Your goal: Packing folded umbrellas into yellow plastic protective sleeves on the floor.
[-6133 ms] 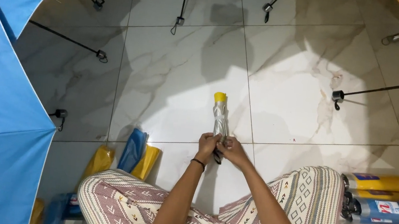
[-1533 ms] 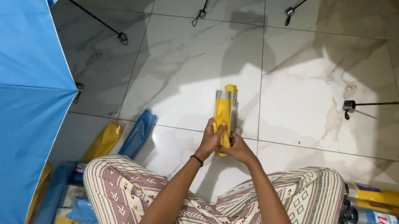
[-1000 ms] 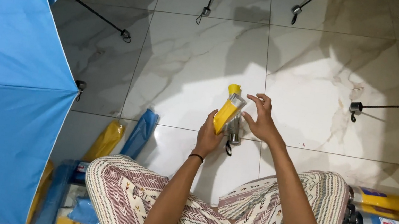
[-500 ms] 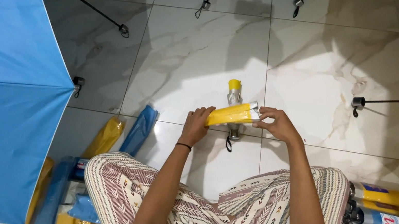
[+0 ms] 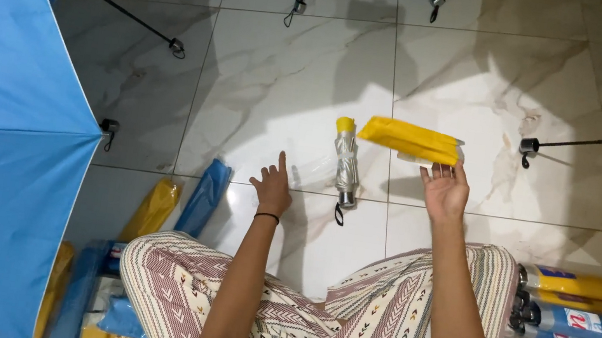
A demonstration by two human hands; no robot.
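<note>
Open blue umbrella [image 5: 1, 127] far left. Your left hand [image 5: 272, 187] open, fingers spread, empty, over floor [image 5: 280, 95]. Folded umbrella [image 5: 346, 164] lies between hands. Your right hand [image 5: 446, 189] open, yellow sleeve [image 5: 409, 139] at fingertips; grip unclear.

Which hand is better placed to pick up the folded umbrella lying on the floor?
Probably left. The left hand is open and free beside the folded umbrella. The right hand is just under the yellow sleeve, at its fingertips; whether it grips it is unclear.
</note>
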